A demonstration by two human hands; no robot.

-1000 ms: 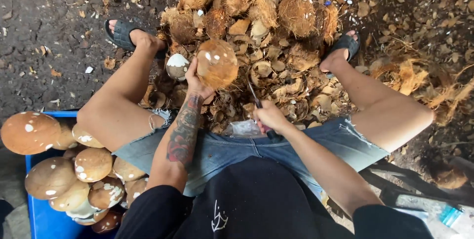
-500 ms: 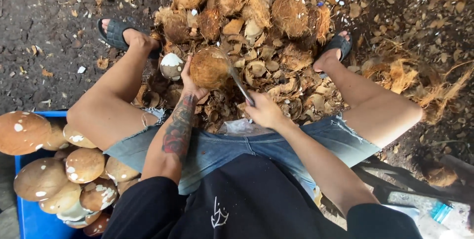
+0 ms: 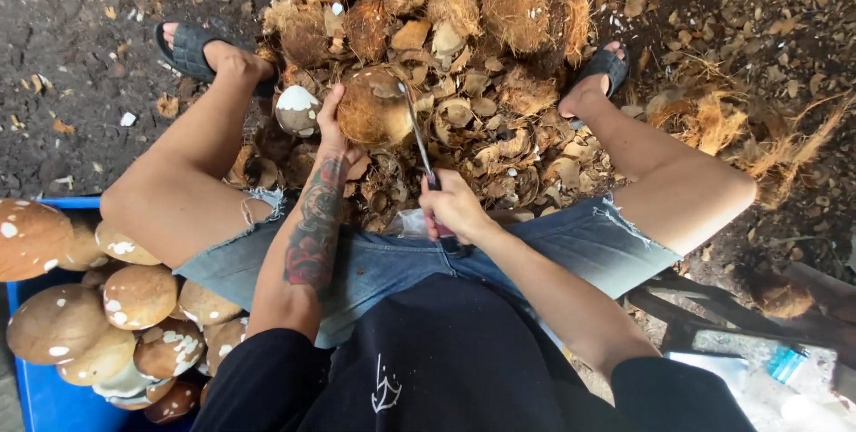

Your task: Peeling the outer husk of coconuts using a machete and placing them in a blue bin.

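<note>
Meanwhile the left hand (image 3: 332,120) clamps a half-peeled coconut (image 3: 373,109) at twelve o'clock, the right hand (image 3: 455,207) closed on a knife (image 3: 417,138); peeled nuts fill the blue crate (image 3: 40,396) at eight o'clock, husked ones (image 3: 513,0) wait beyond.

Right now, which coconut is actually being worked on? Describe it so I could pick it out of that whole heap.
Find the pile of brown husks on the ground between the seated person's sandalled feet. At its near edge the left hand cups one round brown coconut, raised above the scraps. Unlike its neighbours, it has the knife from the right hand laid against it.
</note>
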